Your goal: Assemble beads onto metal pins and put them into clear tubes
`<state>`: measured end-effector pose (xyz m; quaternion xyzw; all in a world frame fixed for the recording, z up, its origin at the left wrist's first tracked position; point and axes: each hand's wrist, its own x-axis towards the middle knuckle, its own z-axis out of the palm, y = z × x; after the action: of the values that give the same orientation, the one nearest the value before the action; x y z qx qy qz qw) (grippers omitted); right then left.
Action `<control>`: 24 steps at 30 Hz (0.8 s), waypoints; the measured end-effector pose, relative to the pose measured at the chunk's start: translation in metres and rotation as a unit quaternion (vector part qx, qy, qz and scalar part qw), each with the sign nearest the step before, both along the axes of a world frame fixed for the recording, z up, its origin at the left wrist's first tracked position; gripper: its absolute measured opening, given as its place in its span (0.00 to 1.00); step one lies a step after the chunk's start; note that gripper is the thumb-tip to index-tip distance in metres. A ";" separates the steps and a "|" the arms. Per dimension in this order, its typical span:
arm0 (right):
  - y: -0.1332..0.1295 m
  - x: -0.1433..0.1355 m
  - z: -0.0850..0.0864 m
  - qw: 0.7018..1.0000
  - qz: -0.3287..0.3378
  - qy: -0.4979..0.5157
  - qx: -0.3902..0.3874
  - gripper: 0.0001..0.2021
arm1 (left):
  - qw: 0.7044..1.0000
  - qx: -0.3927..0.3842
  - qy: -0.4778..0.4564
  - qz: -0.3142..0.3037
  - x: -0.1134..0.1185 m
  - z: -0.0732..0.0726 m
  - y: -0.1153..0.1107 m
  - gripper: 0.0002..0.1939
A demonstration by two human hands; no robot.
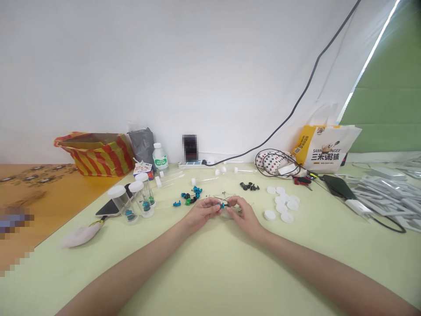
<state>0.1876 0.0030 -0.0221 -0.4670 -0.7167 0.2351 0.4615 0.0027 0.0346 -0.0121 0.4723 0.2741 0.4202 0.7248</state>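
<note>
Near the middle of the table my left hand point(203, 213) and my right hand point(246, 219) come together at the fingertips. Between them is a small shiny blue part point(222, 205), with something dark against it on the right side. The left fingers pinch the blue part; the right fingers are closed at its other end, and what exactly they grip is too small to make out. Thin wire-like pieces point(224, 193) lie just beyond the fingers. To the left sits a loose pile of blue, green and black parts point(190, 198). Small black pieces point(250, 186) lie beyond my right hand.
Several white round lids point(287, 217) lie right of my hands. On the left stand clear capped jars point(123, 206) beside a phone point(111, 208). Capped clear tubes point(205, 180) lie farther back, before a power strip point(194, 165). Grey frames point(384, 193) pile up far right.
</note>
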 end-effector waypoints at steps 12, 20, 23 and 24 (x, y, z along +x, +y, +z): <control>0.001 0.000 0.001 0.999 -0.016 -0.030 0.018 0.11 | 1.000 -0.003 0.005 -0.006 -0.001 -0.001 0.000 0.11; 0.000 0.000 0.002 0.999 -0.013 -0.036 0.019 0.11 | 1.000 -0.002 0.009 -0.006 0.000 0.001 -0.001 0.11; 0.000 0.000 0.002 0.999 -0.012 -0.036 0.020 0.12 | 1.000 -0.001 0.011 -0.002 0.000 0.000 -0.001 0.11; 0.000 0.000 0.002 0.999 -0.011 -0.037 0.021 0.12 | 1.000 -0.001 0.011 -0.002 0.000 0.000 -0.001 0.10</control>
<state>0.1873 0.0031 -0.0201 -0.4734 -0.7328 0.1972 0.4472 0.0026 0.0338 -0.0119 0.4768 0.2819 0.4133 0.7228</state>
